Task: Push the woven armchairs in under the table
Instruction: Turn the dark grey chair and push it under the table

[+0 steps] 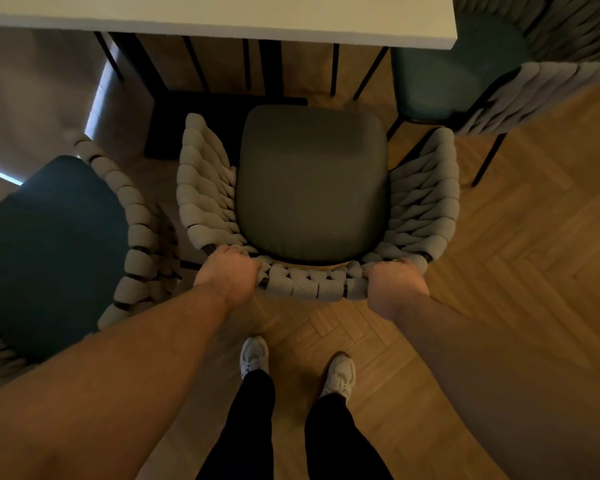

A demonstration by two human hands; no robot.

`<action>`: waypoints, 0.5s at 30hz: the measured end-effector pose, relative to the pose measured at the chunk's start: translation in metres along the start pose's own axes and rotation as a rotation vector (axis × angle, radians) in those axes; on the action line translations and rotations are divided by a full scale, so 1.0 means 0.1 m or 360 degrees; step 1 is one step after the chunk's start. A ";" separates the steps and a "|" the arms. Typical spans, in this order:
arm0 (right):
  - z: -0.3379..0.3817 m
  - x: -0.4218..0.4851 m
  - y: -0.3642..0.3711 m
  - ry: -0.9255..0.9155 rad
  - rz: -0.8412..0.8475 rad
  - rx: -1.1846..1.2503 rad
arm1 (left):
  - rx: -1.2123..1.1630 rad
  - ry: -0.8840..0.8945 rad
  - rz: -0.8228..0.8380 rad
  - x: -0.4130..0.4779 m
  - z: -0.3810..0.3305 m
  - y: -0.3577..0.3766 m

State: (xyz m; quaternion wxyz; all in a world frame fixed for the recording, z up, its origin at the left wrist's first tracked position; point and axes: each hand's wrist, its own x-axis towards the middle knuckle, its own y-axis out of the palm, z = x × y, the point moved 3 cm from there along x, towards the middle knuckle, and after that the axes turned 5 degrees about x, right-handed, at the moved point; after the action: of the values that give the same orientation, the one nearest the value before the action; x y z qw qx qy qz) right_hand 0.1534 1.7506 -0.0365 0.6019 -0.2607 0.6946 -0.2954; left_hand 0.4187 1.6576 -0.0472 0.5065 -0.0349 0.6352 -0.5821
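While both hands grip the top rail of the middle armchair (312, 188) — left hand (227, 275) at the rail's left corner, right hand (395, 284) at its right corner, fingers curled over the woven cord — the chair stands on the floor (499, 271) facing the worktop (222, 19), its seat wholly clear of the near edge. Thin dark legs and a slim frame suggest a light chair that should slide readily on smooth parquet, though the legs may catch or chatter at the joints. Padded weave under the palms looks soft and a little yielding, so the push is best taken through the stiff rail beneath it — low and level, not downward. Spaced holds at both corners should keep it from swinging. Two more armchairs wait: one at the left (49, 244), one at the worktop's right corner (482, 81), close on either side, so a straight path matters.
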 end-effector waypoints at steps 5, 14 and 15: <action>0.12 -0.19 -0.28 0.0050 0.0069 0.0259 | -0.0410 -0.0040 -0.0012 -0.32 0.07 -0.11; 0.97 -0.64 -1.00 -0.0339 -0.0144 0.0381 | -0.0972 -0.0498 -0.0171 -1.44 0.45 0.13; 1.12 -0.69 -1.05 -0.0379 -0.0156 0.0386 | -0.1006 -0.0582 -0.0199 -1.59 0.54 0.22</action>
State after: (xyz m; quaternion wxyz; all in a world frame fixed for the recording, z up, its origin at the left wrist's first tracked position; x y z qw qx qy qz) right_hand 0.2747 1.7167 0.0754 0.6918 -0.2529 0.5642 -0.3730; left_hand 0.5449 1.7275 0.0422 0.5392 -0.3318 0.6793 -0.3711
